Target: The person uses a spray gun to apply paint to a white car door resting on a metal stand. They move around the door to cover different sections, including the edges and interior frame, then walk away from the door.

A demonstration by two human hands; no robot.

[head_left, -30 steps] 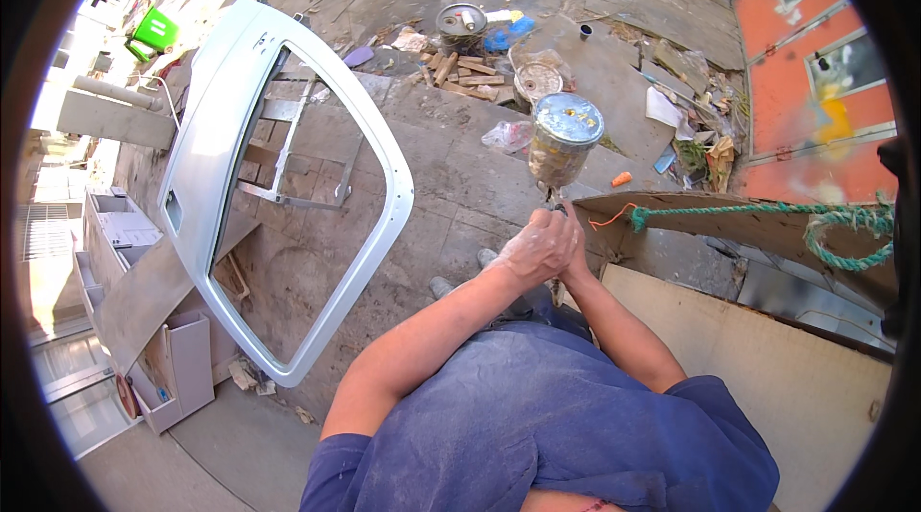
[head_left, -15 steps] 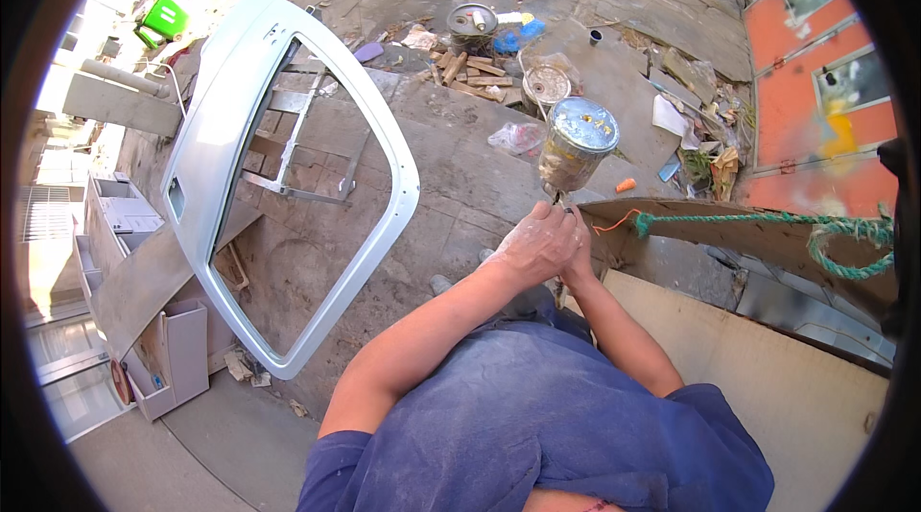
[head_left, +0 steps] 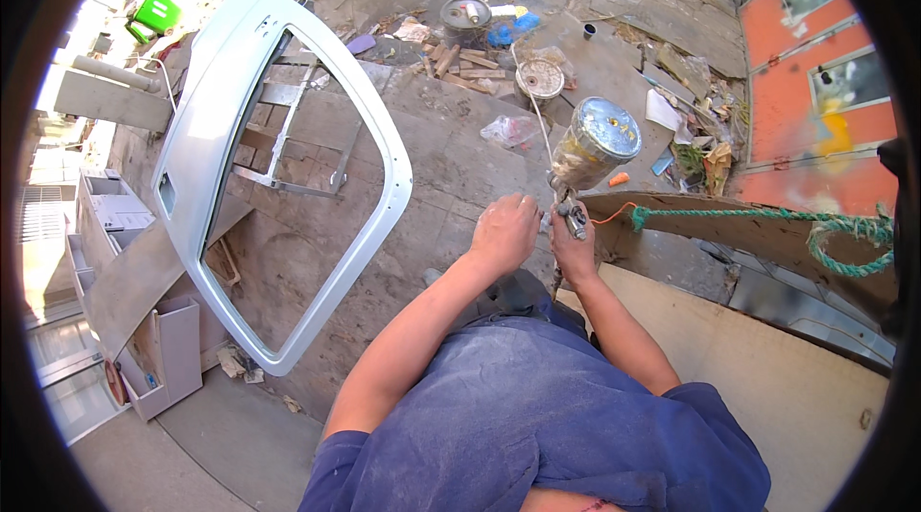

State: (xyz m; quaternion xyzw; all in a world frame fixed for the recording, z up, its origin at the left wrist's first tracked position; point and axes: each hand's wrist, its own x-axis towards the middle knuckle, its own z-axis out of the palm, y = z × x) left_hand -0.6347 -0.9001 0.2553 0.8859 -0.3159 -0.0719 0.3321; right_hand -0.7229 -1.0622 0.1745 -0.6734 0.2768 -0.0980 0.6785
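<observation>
My right hand (head_left: 574,248) is wrapped round a spray gun (head_left: 573,216), a metal tool with a paint-smeared cup (head_left: 597,141) on top. The cup is tilted away to the upper right, its silvery lid toward me. Just left of the gun is my left hand (head_left: 508,229), its fingers curled in close to a small knob on the gun's side. Its fingertips are turned away, so what they hold, if anything, is hidden. A pale blue car door frame (head_left: 391,195) stands at my left, apart from both hands.
Green rope (head_left: 729,214) runs along a board edge at right, near an orange door (head_left: 815,61). Ahead lie wood scraps (head_left: 475,71), a lidded can (head_left: 465,13), a dirty bucket (head_left: 540,80) and plastic bags. A metal stand (head_left: 278,142) shows through the door frame; grey boxes (head_left: 177,354) sit at left.
My left hand has drawn back to the left from the gun, where both hands were together. The gun and cup have tilted to the right, baring the gun's metal body.
</observation>
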